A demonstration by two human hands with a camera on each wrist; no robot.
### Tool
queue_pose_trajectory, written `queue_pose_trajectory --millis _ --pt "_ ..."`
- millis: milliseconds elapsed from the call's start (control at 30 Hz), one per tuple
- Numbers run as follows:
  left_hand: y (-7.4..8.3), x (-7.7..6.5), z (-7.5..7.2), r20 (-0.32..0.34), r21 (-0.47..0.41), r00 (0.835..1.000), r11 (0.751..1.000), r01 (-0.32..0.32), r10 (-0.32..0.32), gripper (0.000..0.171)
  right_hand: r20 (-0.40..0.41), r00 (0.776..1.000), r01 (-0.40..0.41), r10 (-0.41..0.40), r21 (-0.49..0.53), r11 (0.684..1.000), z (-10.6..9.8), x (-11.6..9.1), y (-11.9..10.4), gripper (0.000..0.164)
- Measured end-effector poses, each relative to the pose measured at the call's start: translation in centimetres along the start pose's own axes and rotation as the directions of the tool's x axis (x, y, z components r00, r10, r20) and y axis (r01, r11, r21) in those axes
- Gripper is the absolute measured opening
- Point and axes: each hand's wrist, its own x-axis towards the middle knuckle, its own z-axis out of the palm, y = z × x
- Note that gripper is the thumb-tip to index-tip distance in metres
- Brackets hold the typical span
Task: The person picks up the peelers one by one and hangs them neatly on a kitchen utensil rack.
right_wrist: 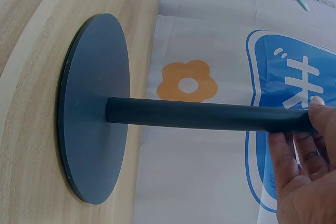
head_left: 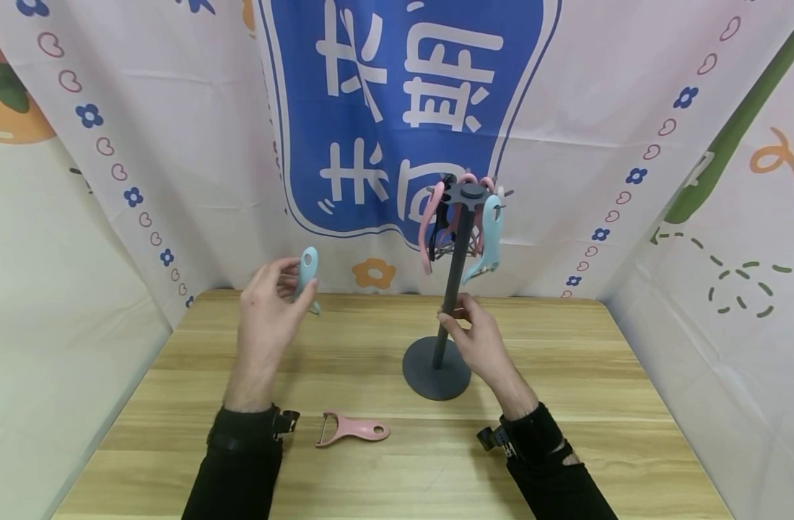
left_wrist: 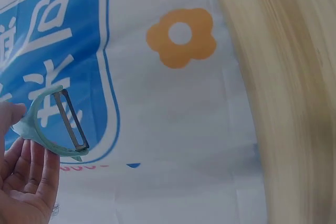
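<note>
My left hand (head_left: 271, 300) pinches a light blue peeler (head_left: 308, 267) between thumb and fingers, its holed handle end up. In the left wrist view the peeler's (left_wrist: 35, 124) metal blade spans a Y-shaped head. My right hand (head_left: 478, 332) grips the post of a dark grey stand (head_left: 458, 263) with thumb and fingers, above its round base (right_wrist: 94, 114). From the stand's top hang several peelers, among them a pink one (head_left: 429, 227) and a light blue one (head_left: 492, 231). A pink peeler (head_left: 354, 428) lies on the table between my forearms.
The wooden table (head_left: 553, 433) reaches back to a printed cloth (head_left: 533, 217) with a blue sign and white characters. Cloth walls (head_left: 59, 303) also stand at the left and right. Each wrist wears a black strap with a small camera (head_left: 491, 438).
</note>
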Motion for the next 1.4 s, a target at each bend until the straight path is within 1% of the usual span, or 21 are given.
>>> queue_pose_trajectory --millis 300,533,800,933,1067,1400 --pt "2.2 -0.4 0.2 0.015 -0.003 0.999 0.999 -0.039 0.04 0.049 -0.002 1.0 0.002 -0.002 -0.001 1.0 0.0 0.0 -0.1 0.024" --pt "3.6 -0.5 0.4 0.009 -0.057 0.996 0.995 -0.087 0.088 0.047 -0.007 1.0 0.002 -0.002 -0.003 1.0 0.0 0.0 0.0 0.025" --pt "5.2 -0.7 1.0 0.001 -0.091 0.99 0.986 -0.139 0.14 0.045 -0.02 1.0 -0.001 0.002 0.024 1.0 0.1 0.0 0.1 0.027" --pt "6.1 -0.8 1.2 -0.009 -0.115 0.987 0.981 -0.157 0.158 0.044 -0.029 1.0 -0.002 0.003 0.022 1.0 0.1 -0.1 0.1 0.025" --pt "7.0 -0.8 1.3 -0.019 -0.144 0.985 0.974 -0.173 0.172 0.044 -0.028 1.0 -0.001 0.002 0.03 1.0 0.1 -0.1 0.1 0.026" --pt "9.3 -0.5 1.6 -0.039 -0.185 0.978 0.961 -0.207 0.204 0.045 -0.022 1.0 -0.018 0.018 0.042 0.999 0.1 0.0 0.1 0.029"
